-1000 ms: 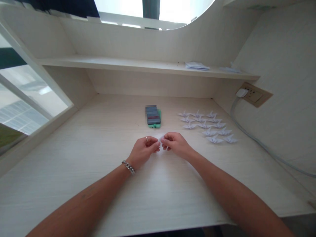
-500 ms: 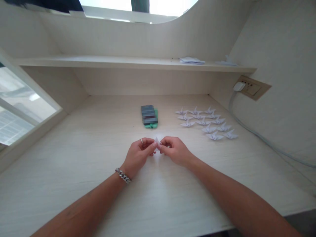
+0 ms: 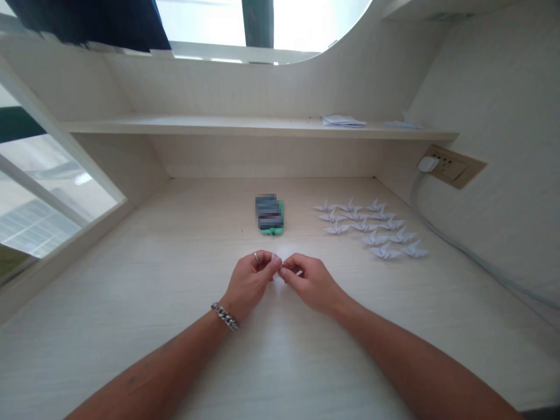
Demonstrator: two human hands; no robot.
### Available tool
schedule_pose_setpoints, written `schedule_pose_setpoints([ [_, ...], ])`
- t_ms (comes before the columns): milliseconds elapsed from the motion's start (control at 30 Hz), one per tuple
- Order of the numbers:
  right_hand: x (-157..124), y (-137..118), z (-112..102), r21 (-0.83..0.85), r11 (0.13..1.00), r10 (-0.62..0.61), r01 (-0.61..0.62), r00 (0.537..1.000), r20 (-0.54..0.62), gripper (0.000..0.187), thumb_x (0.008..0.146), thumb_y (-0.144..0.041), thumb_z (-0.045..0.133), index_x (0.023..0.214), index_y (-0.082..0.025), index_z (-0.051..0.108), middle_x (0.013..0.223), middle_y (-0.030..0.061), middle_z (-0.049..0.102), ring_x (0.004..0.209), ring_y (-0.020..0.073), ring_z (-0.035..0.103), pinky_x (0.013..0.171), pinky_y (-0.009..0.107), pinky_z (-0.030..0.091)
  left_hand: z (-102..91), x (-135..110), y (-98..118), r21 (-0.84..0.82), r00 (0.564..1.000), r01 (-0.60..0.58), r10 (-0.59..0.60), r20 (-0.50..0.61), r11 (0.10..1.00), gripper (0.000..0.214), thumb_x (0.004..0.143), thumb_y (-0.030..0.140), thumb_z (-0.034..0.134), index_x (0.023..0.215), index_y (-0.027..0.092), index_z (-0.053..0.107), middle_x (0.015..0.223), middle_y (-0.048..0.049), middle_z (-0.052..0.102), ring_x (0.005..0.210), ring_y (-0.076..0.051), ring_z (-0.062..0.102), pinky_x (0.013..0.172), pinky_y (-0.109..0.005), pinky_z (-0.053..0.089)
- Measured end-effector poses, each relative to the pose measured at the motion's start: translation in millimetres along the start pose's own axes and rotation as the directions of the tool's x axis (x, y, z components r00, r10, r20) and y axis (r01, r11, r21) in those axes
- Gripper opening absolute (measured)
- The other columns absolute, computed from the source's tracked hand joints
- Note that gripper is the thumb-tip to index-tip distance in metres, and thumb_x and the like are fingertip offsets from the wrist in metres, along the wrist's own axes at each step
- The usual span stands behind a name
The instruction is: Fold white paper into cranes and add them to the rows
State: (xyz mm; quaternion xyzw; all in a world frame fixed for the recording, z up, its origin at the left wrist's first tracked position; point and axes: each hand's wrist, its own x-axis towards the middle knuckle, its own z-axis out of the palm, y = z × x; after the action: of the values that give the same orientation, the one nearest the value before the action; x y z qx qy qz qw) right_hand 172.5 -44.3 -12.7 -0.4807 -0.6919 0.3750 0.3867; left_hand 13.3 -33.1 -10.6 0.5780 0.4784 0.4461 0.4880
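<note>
Small folded white paper (image 3: 277, 277) is pinched between the fingertips of both hands, just above the desk. My left hand (image 3: 251, 280), with a ring and a chain bracelet, closes thumb and fingers on its left side. From the other side, my right hand (image 3: 308, 280) pinches it, with thumb and index finger almost touching my left thumb. Most of the paper is hidden behind the fingers, so its exact shape does not show. To the right, several white paper cranes (image 3: 359, 226) stand in rough rows on the desk.
Beyond my hands lies a green-edged object with a pixelated top (image 3: 270, 216). Folded white papers (image 3: 343, 121) rest on the shelf (image 3: 196, 126). A white cable (image 3: 455, 244) runs from the wall socket (image 3: 457, 167) along the right side. A window pane borders the left.
The view has tilted up slightly. The paper's pointed tip, which stood up between my thumbs, is now mostly covered, and my fingertips have drawn closer together.
</note>
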Motion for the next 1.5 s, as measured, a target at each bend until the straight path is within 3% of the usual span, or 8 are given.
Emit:
schedule_pose_setpoints([
  [433,0.7,2.6,-1.5,-0.054,0.998,-0.038,0.037,0.999,-0.012,0.017,0.084,-0.029,0.056,0.072,-0.018,0.062,0.070,0.0018,0.064,0.063,0.0131,0.056,0.059,0.024,0.044,-2.2,1.5,0.5,-0.124,0.995,0.060,-0.069,-0.067,0.991,0.025,0.066,0.040,0.078,0.069,0.016,0.071,0.061,-0.0011,0.064,0.056,-0.012,0.054,0.056,-0.023,0.043],
  [567,0.4,1.7,-1.2,-0.043,0.998,-0.039,0.037,0.999,-0.031,0.019,0.085,-0.031,0.056,0.074,-0.018,0.063,0.071,0.0028,0.065,0.063,0.0137,0.057,0.058,0.024,0.044,-2.0,0.3,0.1,-0.170,0.997,0.077,-0.080,-0.010,0.982,0.025,0.064,0.038,0.080,0.074,0.017,0.072,0.068,-0.0023,0.069,0.060,-0.013,0.057,0.058,-0.024,0.045],
  [733,-0.5,2.8,-1.2,-0.036,0.998,-0.052,0.051,0.998,-0.024,0.018,0.086,-0.031,0.055,0.076,-0.018,0.062,0.072,0.0023,0.064,0.063,0.0132,0.056,0.058,0.023,0.044,-3.7,0.9,-1.3,-0.138,0.999,0.038,-0.034,0.034,0.990,0.021,0.065,0.034,0.078,0.063,0.016,0.067,0.059,0.0007,0.063,0.056,-0.010,0.052,0.056,-0.022,0.041],
  [967,-3.4,-0.6,-2.9,-0.106,0.989,-0.097,0.102,0.994,0.049,0.021,0.087,-0.026,0.053,0.070,-0.018,0.061,0.068,0.0007,0.061,0.062,0.0123,0.054,0.059,0.023,0.040,-3.8,0.3,-0.2,-0.151,0.998,0.061,-0.061,0.007,0.987,0.021,0.067,0.034,0.077,0.068,0.016,0.067,0.061,0.0013,0.062,0.056,-0.010,0.052,0.055,-0.022,0.040],
  [1167,-3.0,-0.1,-1.4,-0.027,0.998,-0.052,0.053,0.997,0.054,0.019,0.087,-0.027,0.053,0.075,-0.017,0.063,0.069,0.0006,0.062,0.063,0.0122,0.054,0.059,0.023,0.041,-4.1,0.3,1.2,-0.125,1.000,0.022,-0.021,0.010,0.992,0.021,0.068,0.035,0.076,0.068,0.016,0.067,0.061,0.0004,0.063,0.057,-0.011,0.053,0.057,-0.023,0.041],
  [1333,-2.1,0.6,-2.1,-0.062,0.996,-0.062,0.065,0.997,0.056,0.020,0.086,-0.025,0.053,0.070,-0.017,0.061,0.066,-0.0002,0.060,0.061,0.0112,0.052,0.058,0.022,0.039,-4.5,1.5,1.2,-0.081,0.999,0.010,-0.006,0.051,0.997,0.021,0.069,0.035,0.074,0.068,0.015,0.065,0.060,0.0014,0.061,0.055,-0.011,0.052,0.055,-0.023,0.041],
  [1500,-2.5,-0.9,-2.7,-0.050,0.997,-0.060,0.063,0.997,0.055,0.020,0.085,-0.025,0.054,0.068,-0.017,0.060,0.065,-0.0004,0.061,0.061,0.0109,0.052,0.058,0.022,0.038,-4.4,0.4,2.2,-0.051,1.000,-0.015,0.016,0.024,0.999,0.022,0.071,0.034,0.073,0.069,0.015,0.064,0.061,0.0018,0.061,0.057,-0.010,0.052,0.056,-0.022,0.041],
])
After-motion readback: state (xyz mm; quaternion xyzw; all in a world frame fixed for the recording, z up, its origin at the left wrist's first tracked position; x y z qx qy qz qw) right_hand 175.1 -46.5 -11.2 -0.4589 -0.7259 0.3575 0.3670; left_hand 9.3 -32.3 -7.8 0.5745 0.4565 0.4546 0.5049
